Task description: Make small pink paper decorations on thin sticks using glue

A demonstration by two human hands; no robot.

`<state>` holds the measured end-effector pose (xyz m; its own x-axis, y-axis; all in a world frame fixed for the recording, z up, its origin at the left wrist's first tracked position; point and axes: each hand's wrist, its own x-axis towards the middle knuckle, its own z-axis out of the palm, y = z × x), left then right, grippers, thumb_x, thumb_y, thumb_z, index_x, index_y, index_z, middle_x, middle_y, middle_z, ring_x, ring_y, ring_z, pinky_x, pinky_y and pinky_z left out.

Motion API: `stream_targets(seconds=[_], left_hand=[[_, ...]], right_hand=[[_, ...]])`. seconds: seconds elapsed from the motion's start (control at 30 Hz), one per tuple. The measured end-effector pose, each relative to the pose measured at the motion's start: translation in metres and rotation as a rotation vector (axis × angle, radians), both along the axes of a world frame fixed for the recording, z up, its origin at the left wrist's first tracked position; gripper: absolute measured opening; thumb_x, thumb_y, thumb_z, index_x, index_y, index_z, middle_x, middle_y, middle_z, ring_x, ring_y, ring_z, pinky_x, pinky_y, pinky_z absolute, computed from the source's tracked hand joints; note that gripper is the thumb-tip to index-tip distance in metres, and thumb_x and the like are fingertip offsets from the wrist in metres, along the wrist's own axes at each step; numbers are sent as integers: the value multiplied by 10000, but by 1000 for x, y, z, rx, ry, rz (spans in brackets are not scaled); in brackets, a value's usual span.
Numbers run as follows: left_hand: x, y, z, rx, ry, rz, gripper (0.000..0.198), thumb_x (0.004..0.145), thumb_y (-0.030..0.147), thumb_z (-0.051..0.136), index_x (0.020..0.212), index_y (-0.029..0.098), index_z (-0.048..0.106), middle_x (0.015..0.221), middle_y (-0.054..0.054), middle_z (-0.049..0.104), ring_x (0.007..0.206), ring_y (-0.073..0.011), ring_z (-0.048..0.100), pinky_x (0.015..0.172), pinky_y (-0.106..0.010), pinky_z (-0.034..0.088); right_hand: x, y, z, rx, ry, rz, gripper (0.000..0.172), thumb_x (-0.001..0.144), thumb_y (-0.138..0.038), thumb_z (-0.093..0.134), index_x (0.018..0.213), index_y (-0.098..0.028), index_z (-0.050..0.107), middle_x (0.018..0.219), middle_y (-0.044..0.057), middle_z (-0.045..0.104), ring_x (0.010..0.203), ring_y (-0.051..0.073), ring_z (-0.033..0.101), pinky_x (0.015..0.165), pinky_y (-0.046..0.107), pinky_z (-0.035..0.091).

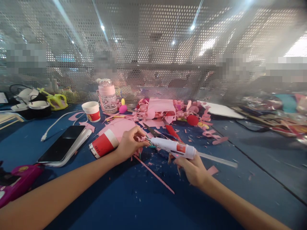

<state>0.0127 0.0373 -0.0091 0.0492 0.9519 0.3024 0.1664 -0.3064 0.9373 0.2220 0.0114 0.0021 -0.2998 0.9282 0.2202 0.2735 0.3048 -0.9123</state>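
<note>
My right hand point(192, 167) is wrapped round the handle of a white glue gun point(169, 146), whose clear glue stick point(218, 159) sticks out at the back. The gun's nozzle points left and meets the fingertips of my left hand point(129, 143). Those fingers pinch a small pink paper piece point(142, 138), mostly hidden by them. Below, a thin pink paper strip point(155, 175) runs down to the right; whether it joins the pinched piece, I cannot tell. A red and white paper cup point(104, 144) lies on its side against my left wrist, beside a pink paper sheet point(120, 126).
Pink scraps point(160, 108) are heaped at the back, with scissors point(152, 130) partly under the gun. Left stand a paper cup point(91, 111), a pink bottle point(107, 97) and a phone point(62, 143). A magenta tool point(22, 179) lies front left. A perforated screen point(153, 57) rises behind.
</note>
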Motion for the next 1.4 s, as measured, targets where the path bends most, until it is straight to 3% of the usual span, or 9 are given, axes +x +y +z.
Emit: stream_targets(seconds=[0.3, 0.47, 0.57, 0.7, 0.83, 0.97, 1.07, 1.2, 1.4], left_hand=[[-2, 3, -1, 70, 88, 133, 360, 553, 357, 745, 712, 169, 482, 632, 22, 602, 416, -80, 513, 366, -184, 410], [-12, 14, -1, 107, 56, 237, 342, 562, 339, 738, 708, 176, 475, 607, 30, 590, 395, -80, 505, 356, -188, 406], [-16, 20, -1, 94, -53, 225, 370, 541, 340, 748, 710, 171, 465, 606, 26, 593, 409, -96, 534, 385, -213, 444], [-17, 23, 0, 43, -169, 138, 385, 537, 323, 750, 711, 165, 445, 620, 16, 606, 459, -124, 587, 437, -244, 491], [-17, 22, -1, 35, -171, 103, 377, 548, 291, 746, 724, 162, 438, 634, 12, 616, 457, -126, 592, 427, -244, 492], [-17, 23, -1, 42, -171, 91, 358, 560, 276, 738, 734, 159, 448, 642, 12, 612, 434, -117, 579, 414, -241, 486], [-16, 22, -1, 53, -144, 81, 342, 578, 285, 727, 742, 157, 455, 634, 19, 600, 427, -115, 578, 419, -239, 483], [-15, 20, 1, 62, -106, 83, 328, 588, 293, 719, 738, 159, 460, 610, 35, 582, 427, -112, 582, 409, -222, 474], [-15, 18, 5, 66, -96, 104, 356, 563, 285, 734, 696, 169, 425, 561, 51, 576, 383, -110, 570, 369, -194, 438]], right_hand=[[9, 4, 10, 226, -158, -3, 143, 589, -139, 393, 636, -173, 524, 612, 18, 543, 494, 125, 499, 441, 229, 382], [11, 8, 31, 510, -720, -370, 101, 674, -155, 389, 696, -168, 486, 713, 54, 538, 609, 175, 516, 517, 268, 352], [13, 12, 35, 466, -1081, -579, 150, 769, -219, 385, 822, -131, 496, 821, 109, 546, 663, 211, 536, 511, 278, 345], [24, 18, 33, 369, -1353, -610, 223, 726, -150, 441, 906, -44, 521, 923, 208, 533, 858, 341, 523, 611, 366, 401], [35, 25, 35, 356, -1399, -621, 287, 725, -86, 408, 980, -43, 532, 1036, 242, 492, 925, 415, 457, 611, 495, 402], [24, 21, 40, 565, -1211, -672, 258, 751, -136, 430, 987, -78, 517, 1015, 198, 500, 918, 364, 440, 670, 471, 401], [0, 2, 37, 746, -1016, -331, 261, 855, -347, 370, 800, -136, 513, 833, 119, 535, 813, 246, 473, 739, 394, 400], [-31, -32, 24, 635, -1025, 85, 406, 825, -539, 372, 719, -171, 509, 746, 75, 567, 717, 205, 509, 630, 312, 415], [-37, -39, 11, 597, -1143, 253, 183, 880, -226, 402, 786, -174, 550, 747, 49, 601, 682, 179, 558, 540, 268, 378]])
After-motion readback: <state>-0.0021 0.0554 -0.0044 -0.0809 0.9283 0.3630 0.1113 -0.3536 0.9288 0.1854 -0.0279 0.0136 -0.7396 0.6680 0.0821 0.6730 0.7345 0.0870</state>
